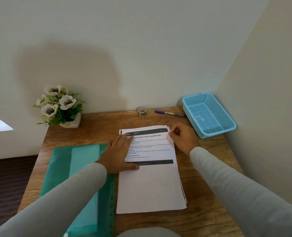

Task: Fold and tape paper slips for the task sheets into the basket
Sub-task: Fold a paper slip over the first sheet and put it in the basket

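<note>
A stack of printed task sheets (150, 185) lies on the wooden table (94, 132), text at the top half. My left hand (119, 153) lies flat on the stack's left edge, fingers straight, pressing it down. My right hand (184, 135) pinches the top sheet's upper right corner between thumb and fingers. A small roll of tape (141, 111) stands at the table's back edge by the wall. The light blue mesh basket (208, 115) sits in the back right corner, with nothing in it.
A blue marker pen (170, 113) lies between the tape and the basket. A green plastic folder (80, 182) covers the table's left side. A white pot of artificial flowers (59, 106) stands at the back left. Walls close the back and right.
</note>
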`<action>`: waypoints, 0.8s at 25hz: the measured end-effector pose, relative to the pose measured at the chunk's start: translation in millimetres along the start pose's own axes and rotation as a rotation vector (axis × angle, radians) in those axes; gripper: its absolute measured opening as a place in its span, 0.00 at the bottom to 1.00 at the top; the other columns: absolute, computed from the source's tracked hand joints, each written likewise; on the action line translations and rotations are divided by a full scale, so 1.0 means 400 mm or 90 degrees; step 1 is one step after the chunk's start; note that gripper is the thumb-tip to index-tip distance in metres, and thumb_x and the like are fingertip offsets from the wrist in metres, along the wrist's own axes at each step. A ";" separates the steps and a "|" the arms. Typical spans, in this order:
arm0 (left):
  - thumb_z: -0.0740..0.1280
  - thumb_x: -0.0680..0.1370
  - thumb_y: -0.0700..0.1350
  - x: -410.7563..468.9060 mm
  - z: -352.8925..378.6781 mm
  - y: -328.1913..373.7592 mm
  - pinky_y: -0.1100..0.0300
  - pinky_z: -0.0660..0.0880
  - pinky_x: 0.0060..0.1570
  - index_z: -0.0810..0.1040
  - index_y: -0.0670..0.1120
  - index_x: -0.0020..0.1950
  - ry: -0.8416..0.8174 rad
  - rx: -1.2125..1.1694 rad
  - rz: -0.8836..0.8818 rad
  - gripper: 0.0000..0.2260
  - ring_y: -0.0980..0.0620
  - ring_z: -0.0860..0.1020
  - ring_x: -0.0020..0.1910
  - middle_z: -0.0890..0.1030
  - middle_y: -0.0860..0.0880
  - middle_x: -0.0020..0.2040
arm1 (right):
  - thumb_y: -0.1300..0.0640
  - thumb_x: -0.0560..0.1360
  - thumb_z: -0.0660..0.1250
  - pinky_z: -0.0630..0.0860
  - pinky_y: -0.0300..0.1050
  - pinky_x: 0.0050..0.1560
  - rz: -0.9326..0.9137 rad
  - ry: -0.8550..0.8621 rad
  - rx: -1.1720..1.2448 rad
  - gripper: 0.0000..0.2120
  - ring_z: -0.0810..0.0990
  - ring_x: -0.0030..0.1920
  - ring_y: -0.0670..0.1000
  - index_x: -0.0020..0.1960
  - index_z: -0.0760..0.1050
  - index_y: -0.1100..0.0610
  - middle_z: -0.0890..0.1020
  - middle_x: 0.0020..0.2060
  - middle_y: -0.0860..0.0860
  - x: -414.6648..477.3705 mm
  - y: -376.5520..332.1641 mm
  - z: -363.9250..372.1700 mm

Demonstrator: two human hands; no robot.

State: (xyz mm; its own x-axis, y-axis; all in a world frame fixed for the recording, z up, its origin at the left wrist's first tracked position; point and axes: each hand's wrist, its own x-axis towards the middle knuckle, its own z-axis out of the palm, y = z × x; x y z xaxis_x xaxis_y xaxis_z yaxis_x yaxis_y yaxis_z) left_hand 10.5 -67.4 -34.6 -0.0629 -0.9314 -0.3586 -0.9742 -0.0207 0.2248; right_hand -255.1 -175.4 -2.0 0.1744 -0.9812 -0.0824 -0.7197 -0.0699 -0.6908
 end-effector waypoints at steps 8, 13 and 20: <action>0.71 0.69 0.72 0.006 -0.036 0.018 0.38 0.49 0.78 0.39 0.55 0.83 0.070 -0.056 0.008 0.56 0.41 0.45 0.82 0.43 0.49 0.84 | 0.61 0.77 0.73 0.77 0.48 0.62 0.047 -0.172 -0.024 0.27 0.79 0.64 0.52 0.74 0.72 0.52 0.80 0.67 0.50 0.018 -0.010 0.005; 0.74 0.73 0.64 0.053 -0.097 0.027 0.39 0.49 0.79 0.43 0.52 0.83 0.169 0.037 0.009 0.51 0.43 0.52 0.82 0.54 0.47 0.84 | 0.57 0.77 0.73 0.77 0.51 0.65 0.042 -0.161 -0.016 0.24 0.79 0.66 0.52 0.72 0.75 0.50 0.81 0.65 0.48 0.014 0.001 -0.001; 0.65 0.82 0.57 0.043 -0.118 0.038 0.43 0.56 0.77 0.71 0.54 0.75 0.226 0.039 0.081 0.22 0.48 0.70 0.74 0.75 0.52 0.74 | 0.54 0.75 0.76 0.81 0.52 0.59 -0.094 -0.159 -0.074 0.10 0.80 0.55 0.46 0.53 0.78 0.45 0.82 0.56 0.44 -0.005 -0.023 -0.046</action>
State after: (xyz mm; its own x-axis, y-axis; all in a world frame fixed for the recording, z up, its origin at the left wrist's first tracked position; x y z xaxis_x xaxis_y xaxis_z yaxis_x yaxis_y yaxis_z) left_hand 4.6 -100.9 5.2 -0.1151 -0.9933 0.0069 -0.9752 0.1143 0.1895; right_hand -261.2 -176.2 17.7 0.4323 -0.8855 -0.1704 -0.7434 -0.2430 -0.6231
